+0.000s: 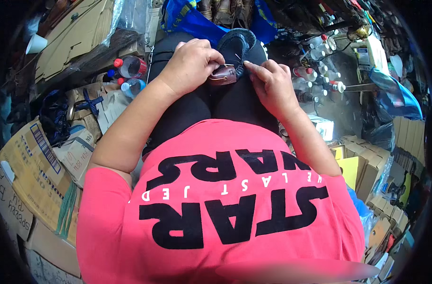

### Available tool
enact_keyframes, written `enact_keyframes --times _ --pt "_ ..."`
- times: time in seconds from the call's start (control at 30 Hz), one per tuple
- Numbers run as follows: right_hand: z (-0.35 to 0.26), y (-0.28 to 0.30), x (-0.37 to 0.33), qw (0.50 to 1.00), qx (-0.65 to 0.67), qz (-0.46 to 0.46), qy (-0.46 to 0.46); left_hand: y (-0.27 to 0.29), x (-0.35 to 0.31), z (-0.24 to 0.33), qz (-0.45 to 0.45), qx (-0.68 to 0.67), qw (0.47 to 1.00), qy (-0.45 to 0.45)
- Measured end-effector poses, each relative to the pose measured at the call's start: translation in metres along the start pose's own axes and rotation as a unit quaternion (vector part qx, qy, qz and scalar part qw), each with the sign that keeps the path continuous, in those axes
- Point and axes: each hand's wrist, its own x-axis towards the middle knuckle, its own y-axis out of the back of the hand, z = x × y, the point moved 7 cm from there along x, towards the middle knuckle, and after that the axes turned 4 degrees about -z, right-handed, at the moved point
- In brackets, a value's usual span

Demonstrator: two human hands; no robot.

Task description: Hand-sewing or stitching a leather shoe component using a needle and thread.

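Observation:
Across my lap lies a shoe (223,75) with a shiny brown leather toe, pale stitching and a dark, thick-rimmed opening (238,41). My left hand (191,64) is closed at its left side, fingertips pinched against the brown leather. A thin pale strand, thread or needle, shows beside those fingertips. On the other side, my right hand (273,83) has its fingers bent together, the index fingertip at the shoe's dark edge. Whatever is between the right fingers is too small to make out.
Beyond my knees a blue bag (178,19) holds several brown leather shoes (223,12). Plastic bottles stand at right (315,71), and others (131,67) lie at left. Cardboard boxes (31,156) crowd the left side; stacked cardboard (367,161) is at right. A white cup (36,44) sits far left.

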Motion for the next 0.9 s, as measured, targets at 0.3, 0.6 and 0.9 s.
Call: enact_keyframes --times 0.3,0.6,0.9 --pt "0.022 -0.004 0.003 0.986 0.139 -0.054 -0.072 -0.002 0.006 -0.008 0.045 -0.023 0.999 -0.005" --pt "0.050 -0.013 0.018 0.947 0.287 -0.109 -0.096 -0.005 0.019 -0.010 0.028 -0.071 0.996 -0.040" --pt "0.058 -0.020 0.024 0.935 0.323 -0.129 -0.075 -0.010 0.025 -0.010 0.027 -0.030 0.997 -0.066"
